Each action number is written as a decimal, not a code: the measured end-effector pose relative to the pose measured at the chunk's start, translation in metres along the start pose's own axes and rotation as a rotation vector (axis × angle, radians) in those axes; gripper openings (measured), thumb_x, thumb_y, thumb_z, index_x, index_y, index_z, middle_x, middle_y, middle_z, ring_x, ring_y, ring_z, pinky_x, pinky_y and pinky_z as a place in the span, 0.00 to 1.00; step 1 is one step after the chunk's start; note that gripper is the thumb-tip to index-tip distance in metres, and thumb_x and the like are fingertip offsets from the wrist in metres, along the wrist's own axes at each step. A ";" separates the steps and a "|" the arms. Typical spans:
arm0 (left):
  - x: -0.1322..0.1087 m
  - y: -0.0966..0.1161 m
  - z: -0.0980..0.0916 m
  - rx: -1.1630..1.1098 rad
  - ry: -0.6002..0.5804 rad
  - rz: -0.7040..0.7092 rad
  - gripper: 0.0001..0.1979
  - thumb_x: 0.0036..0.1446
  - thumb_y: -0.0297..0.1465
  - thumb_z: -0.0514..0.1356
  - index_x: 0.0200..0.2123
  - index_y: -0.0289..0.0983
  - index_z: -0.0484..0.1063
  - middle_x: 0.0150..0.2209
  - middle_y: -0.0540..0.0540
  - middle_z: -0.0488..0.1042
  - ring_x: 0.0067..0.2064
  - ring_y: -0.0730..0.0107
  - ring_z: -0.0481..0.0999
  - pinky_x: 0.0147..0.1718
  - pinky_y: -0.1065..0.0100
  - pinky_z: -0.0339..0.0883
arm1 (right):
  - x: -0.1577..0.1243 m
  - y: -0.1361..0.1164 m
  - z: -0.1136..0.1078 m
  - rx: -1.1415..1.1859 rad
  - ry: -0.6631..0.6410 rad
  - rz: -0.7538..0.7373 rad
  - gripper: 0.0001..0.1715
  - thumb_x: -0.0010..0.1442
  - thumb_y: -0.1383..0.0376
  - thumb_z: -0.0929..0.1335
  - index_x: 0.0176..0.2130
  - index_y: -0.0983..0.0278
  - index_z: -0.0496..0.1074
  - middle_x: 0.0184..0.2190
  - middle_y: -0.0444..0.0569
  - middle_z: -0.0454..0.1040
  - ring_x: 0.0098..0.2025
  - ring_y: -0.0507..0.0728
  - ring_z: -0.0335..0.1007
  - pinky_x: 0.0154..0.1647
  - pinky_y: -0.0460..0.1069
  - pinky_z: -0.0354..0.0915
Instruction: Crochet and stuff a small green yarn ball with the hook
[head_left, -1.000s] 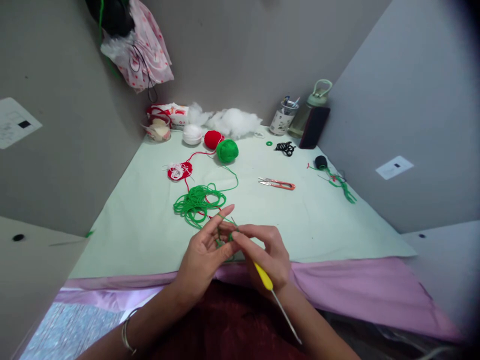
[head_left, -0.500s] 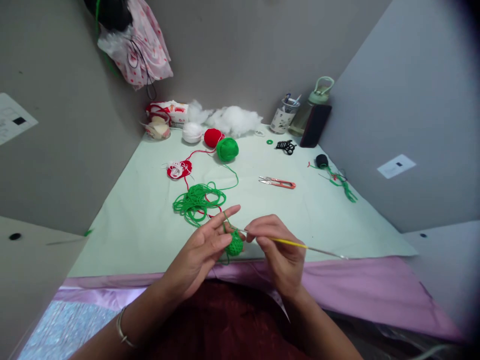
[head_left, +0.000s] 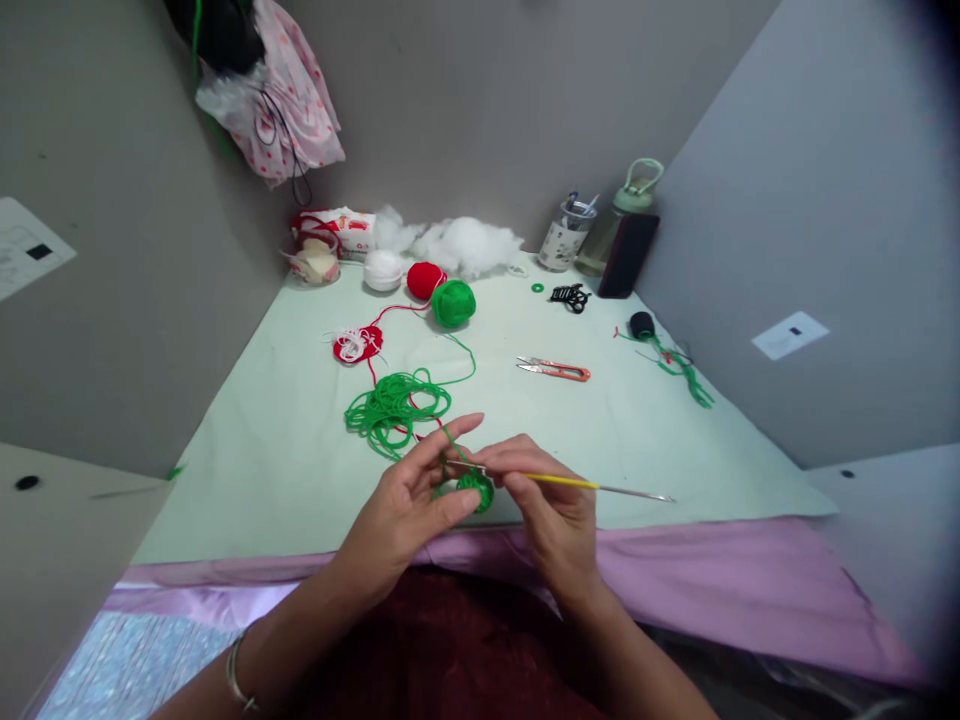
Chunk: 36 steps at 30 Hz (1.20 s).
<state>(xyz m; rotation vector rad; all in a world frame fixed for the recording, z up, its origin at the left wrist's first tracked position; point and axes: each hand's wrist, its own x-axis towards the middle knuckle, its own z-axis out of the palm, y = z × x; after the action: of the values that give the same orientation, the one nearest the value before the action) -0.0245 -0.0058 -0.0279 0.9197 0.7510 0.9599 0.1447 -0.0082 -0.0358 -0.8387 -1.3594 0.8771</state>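
Between thumb and fingers, my left hand (head_left: pixel 409 505) holds a small green crochet piece (head_left: pixel 475 491), partly covered by the thumb. Its index finger is stretched out, with green yarn running over it. My right hand (head_left: pixel 551 510) grips a crochet hook (head_left: pixel 559 480) with a yellow handle like a pen. The hook's metal tip points left, just above the crochet piece and among the yarn; whether a loop sits on it is too small to tell. Beyond my left hand lies a loose heap of green yarn (head_left: pixel 394 405), linked by a strand to a green yarn ball (head_left: pixel 454 304).
Orange thread snips (head_left: pixel 553 369) lie beyond my right hand. A red crochet piece with white threads (head_left: pixel 358 345) is at the left. Red (head_left: pixel 425 280) and white balls (head_left: pixel 382 270), white stuffing (head_left: pixel 469 246), a pen cup (head_left: pixel 566 238), a bottle (head_left: pixel 637 190) and a phone (head_left: pixel 628 257) stand along the back.
My right hand has moved slightly left, bringing the hook's tip further left over the crochet piece. The green piece has turned in my left hand, and the thumb now covers more of it.
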 end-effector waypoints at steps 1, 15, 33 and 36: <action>0.001 0.001 0.000 0.014 0.017 0.008 0.29 0.58 0.33 0.71 0.63 0.53 0.74 0.49 0.49 0.78 0.55 0.63 0.73 0.57 0.66 0.64 | 0.001 0.000 0.001 0.010 0.009 -0.010 0.09 0.69 0.61 0.70 0.43 0.55 0.84 0.37 0.49 0.84 0.42 0.59 0.79 0.44 0.55 0.75; 0.009 0.007 0.013 -0.411 0.065 -0.182 0.32 0.49 0.34 0.75 0.59 0.39 0.77 0.38 0.49 0.74 0.41 0.72 0.72 0.46 0.71 0.65 | -0.016 0.009 -0.003 -0.511 -0.008 -0.459 0.31 0.65 0.74 0.71 0.62 0.49 0.75 0.46 0.51 0.81 0.44 0.59 0.78 0.40 0.53 0.76; 0.009 0.003 0.013 -0.203 0.165 -0.011 0.33 0.52 0.32 0.76 0.60 0.40 0.74 0.35 0.51 0.75 0.39 0.72 0.72 0.43 0.70 0.65 | -0.009 0.001 0.002 -0.359 0.039 -0.173 0.14 0.68 0.66 0.70 0.49 0.54 0.83 0.39 0.50 0.79 0.37 0.56 0.77 0.35 0.51 0.75; 0.008 0.000 0.015 -0.331 0.159 -0.071 0.33 0.49 0.34 0.77 0.59 0.38 0.76 0.34 0.51 0.74 0.37 0.74 0.71 0.42 0.72 0.65 | -0.020 0.008 0.002 -0.602 0.021 -0.435 0.26 0.64 0.70 0.73 0.58 0.49 0.78 0.44 0.51 0.79 0.45 0.59 0.78 0.40 0.53 0.76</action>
<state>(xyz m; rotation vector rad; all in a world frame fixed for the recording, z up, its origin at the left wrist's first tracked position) -0.0079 -0.0029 -0.0225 0.5295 0.7265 1.0650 0.1425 -0.0218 -0.0520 -0.9408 -1.7325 0.1119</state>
